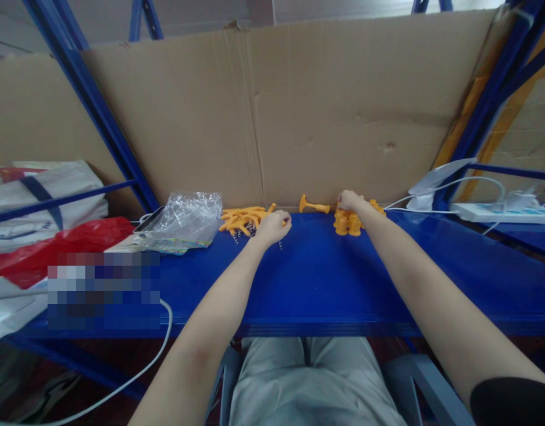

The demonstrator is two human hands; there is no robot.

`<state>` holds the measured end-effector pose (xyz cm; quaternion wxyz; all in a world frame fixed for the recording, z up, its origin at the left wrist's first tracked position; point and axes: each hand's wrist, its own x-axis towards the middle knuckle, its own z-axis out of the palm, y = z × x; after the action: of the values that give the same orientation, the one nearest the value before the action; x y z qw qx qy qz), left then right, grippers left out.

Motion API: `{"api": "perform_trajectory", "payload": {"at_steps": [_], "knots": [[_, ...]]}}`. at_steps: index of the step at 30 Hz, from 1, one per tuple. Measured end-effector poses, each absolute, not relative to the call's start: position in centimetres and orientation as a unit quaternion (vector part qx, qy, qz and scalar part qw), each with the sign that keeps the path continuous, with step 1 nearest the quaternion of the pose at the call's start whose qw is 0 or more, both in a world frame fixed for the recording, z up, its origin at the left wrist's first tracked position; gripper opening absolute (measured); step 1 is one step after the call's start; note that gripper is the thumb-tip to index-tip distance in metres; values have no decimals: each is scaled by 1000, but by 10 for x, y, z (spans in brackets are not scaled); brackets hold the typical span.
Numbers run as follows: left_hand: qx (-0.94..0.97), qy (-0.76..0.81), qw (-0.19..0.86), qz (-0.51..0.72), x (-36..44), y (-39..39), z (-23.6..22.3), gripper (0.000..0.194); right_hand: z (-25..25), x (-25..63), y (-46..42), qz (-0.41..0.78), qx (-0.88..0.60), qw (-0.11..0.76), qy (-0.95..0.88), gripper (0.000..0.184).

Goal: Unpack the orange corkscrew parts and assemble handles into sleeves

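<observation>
My left hand [274, 227] is closed at the right end of a pile of orange corkscrew handles [240, 219]. A bit of orange shows at its fingers and a thin metal spiral [280, 244] hangs below, so it holds a corkscrew. More spirals poke out of the pile's front edge. My right hand [350, 200] is closed over a cluster of upright orange cup-shaped pieces [348, 226], its fingers on one at the top; the forearm hides part of the cluster. Between the hands, an orange piece with a flared end [314, 206] lies on its side by the cardboard.
A blue table [316, 278] carries everything, backed by a tall cardboard wall [343, 106]. To the left are a clear plastic bag [187, 219] and a red bag [77, 242]. White cables and a power strip [503, 213] are at the right.
</observation>
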<state>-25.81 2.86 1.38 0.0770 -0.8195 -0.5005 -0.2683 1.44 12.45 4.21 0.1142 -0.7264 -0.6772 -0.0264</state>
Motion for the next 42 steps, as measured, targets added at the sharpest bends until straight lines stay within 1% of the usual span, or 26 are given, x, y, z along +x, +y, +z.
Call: {"api": "perform_trajectory", "payload": {"at_steps": [7,13,16,19,21,26,28,34,42], "knots": [[-820,-510,65,-253,-257,25,16,23,44,12,123,-17,-732,101,-674,28],[-823,-502,63,-259,-257,25,16,23,47,5,119,-18,-744,61,-665,27],[-825,-501,62,-256,-257,25,16,23,49,-6,116,-41,-735,69,-674,29],[-826,-500,63,-254,-257,25,16,22,53,-21,113,-82,-696,86,-708,30],[-827,-496,65,-259,-257,25,15,22,53,-33,112,-100,-664,82,-737,30],[-832,-481,68,-268,-258,26,15,22,43,-60,112,-91,-614,-9,-784,29],[-832,-483,64,-264,-257,25,16,21,36,-68,111,-93,-611,-27,-786,31],[-826,-499,54,-256,-255,23,17,21,25,-79,112,-110,-620,5,-777,35],[-831,-486,59,-263,-255,25,16,22,25,-68,112,-78,-689,60,-718,39]]}}
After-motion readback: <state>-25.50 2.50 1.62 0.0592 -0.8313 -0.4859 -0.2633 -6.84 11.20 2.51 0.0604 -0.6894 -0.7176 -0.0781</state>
